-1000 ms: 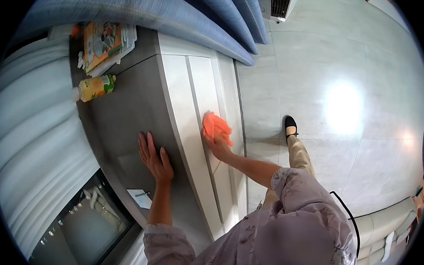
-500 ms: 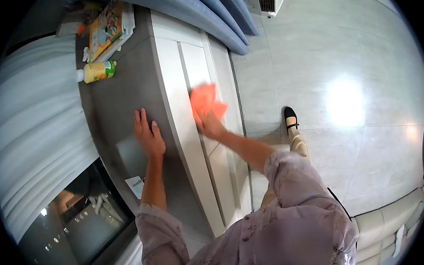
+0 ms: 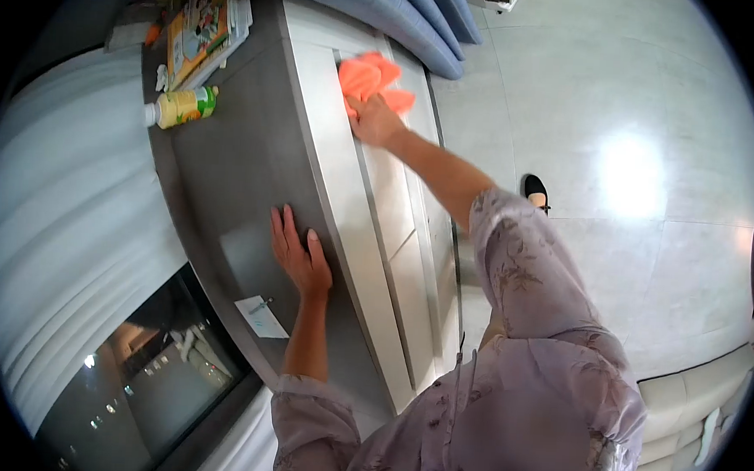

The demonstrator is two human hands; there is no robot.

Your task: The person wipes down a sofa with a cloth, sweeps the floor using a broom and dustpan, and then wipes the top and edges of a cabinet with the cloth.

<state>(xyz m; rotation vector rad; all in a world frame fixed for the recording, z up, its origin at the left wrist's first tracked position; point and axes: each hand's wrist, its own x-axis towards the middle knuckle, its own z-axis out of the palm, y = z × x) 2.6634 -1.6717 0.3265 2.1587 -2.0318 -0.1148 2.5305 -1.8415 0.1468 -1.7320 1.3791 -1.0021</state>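
My right hand [image 3: 377,120] is closed on an orange cloth [image 3: 369,77], which lies bunched against the white drawer front [image 3: 379,181] near its far end. On the dark grey cabinet top [image 3: 237,154] my left hand [image 3: 302,253] rests flat, fingers apart, with nothing in it. A paper with a pen [image 3: 261,316] lies beside my left wrist. Further along the top, a bottle with yellow contents [image 3: 183,107] lies on its side, close to a stack of books and papers [image 3: 205,34].
Blue curtain [image 3: 403,18] hangs at the cabinet's far end. White curtain [image 3: 68,188] and a dark window [image 3: 144,377] are on the left. A black shoe [image 3: 534,190] stands on the tiled floor [image 3: 585,93]; a beige sofa [image 3: 694,392] is at lower right.
My right hand has moved with the orange cloth along the drawer front towards the blue curtain. My left hand stays flat on the top. The view has shifted.
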